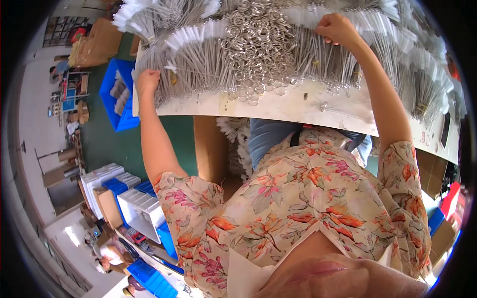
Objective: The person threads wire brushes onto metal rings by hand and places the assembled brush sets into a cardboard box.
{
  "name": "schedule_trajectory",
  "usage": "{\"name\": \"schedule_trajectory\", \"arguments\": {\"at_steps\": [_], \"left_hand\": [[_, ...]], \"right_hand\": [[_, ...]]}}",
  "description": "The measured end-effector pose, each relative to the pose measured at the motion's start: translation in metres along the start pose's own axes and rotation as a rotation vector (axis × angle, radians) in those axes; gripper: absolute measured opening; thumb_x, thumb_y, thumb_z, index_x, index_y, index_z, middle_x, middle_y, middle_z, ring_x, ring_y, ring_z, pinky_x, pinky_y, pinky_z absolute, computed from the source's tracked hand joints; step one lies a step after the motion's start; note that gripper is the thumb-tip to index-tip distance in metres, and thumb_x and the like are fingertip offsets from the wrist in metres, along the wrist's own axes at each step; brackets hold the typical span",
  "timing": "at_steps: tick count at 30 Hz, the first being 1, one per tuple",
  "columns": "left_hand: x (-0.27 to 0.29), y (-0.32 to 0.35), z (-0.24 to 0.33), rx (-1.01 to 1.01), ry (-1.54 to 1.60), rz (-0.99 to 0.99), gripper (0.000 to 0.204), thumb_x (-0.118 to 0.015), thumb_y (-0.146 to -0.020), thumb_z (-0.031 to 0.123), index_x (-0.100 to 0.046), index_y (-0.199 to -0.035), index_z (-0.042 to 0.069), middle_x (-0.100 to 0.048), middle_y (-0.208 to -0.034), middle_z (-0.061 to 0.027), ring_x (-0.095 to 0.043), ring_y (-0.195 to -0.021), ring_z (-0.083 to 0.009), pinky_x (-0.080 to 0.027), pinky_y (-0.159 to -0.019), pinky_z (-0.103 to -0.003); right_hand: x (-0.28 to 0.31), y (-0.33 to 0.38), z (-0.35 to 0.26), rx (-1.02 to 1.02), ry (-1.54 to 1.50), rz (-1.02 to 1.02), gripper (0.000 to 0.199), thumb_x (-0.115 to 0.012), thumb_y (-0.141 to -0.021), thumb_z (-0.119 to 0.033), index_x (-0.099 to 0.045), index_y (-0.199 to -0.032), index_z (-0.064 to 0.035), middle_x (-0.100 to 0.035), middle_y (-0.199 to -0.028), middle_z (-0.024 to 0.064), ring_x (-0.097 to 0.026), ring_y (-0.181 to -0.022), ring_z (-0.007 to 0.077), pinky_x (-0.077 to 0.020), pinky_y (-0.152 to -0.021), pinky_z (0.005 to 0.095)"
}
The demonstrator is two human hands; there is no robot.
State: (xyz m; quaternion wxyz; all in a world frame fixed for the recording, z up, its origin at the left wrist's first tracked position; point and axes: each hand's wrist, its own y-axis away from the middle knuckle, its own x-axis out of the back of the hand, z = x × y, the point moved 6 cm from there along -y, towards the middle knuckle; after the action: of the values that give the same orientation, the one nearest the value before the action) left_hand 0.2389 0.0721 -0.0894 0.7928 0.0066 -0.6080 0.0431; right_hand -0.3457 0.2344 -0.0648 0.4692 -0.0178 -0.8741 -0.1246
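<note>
Bundles of thin wire-stemmed brushes with white bristle ends (196, 47) cover the far part of the work table (293, 102). Between them lies a large heap of shiny metal rings (261, 42). My left hand (148, 82) is at the table's left edge, its fingers curled beside the left brushes. My right hand (338, 30) reaches over the brushes right of the ring heap (328, 62), fingers bent together. Whatever either hand grips is too small or hidden to make out. A few loose rings (253, 98) lie at the heap's near side.
A blue bin (115, 94) holding more brushes stands on the green floor left of the table. More brush bundles (422, 94) and a dark flat object (445, 130) are at the table's right. An open cardboard box (207, 149) sits below the near edge.
</note>
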Motion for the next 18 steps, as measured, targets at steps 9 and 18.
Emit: {"name": "schedule_trajectory", "arguments": {"at_steps": [9,18], "left_hand": [[0.036,0.081,0.068,0.083,0.348,-0.030,0.015,-0.049,-0.080,0.004,-0.056,-0.093,-0.002,-0.061,-0.077,-0.0135,-0.060,-0.058,-0.0169,-0.053,-0.049,-0.029],[-0.017,0.099,0.121,-0.022,0.152,0.042,0.040,-0.065,-0.073,0.038,-0.068,-0.076,-0.002,-0.063,-0.062,-0.0096,-0.058,-0.057,-0.0173,-0.044,-0.058,-0.032]], "right_hand": [[0.110,0.085,0.087,0.347,-0.830,0.603,0.021,-0.057,-0.085,-0.012,-0.056,-0.105,-0.0068,-0.055,-0.067,-0.0011,-0.055,-0.065,0.0069,-0.0423,-0.058,0.0221],[0.086,0.108,0.158,-0.107,0.065,0.648,0.035,-0.061,-0.077,-0.039,-0.065,-0.097,-0.0106,-0.060,-0.066,0.0046,-0.055,-0.056,0.0142,-0.0437,-0.055,0.0295]]}}
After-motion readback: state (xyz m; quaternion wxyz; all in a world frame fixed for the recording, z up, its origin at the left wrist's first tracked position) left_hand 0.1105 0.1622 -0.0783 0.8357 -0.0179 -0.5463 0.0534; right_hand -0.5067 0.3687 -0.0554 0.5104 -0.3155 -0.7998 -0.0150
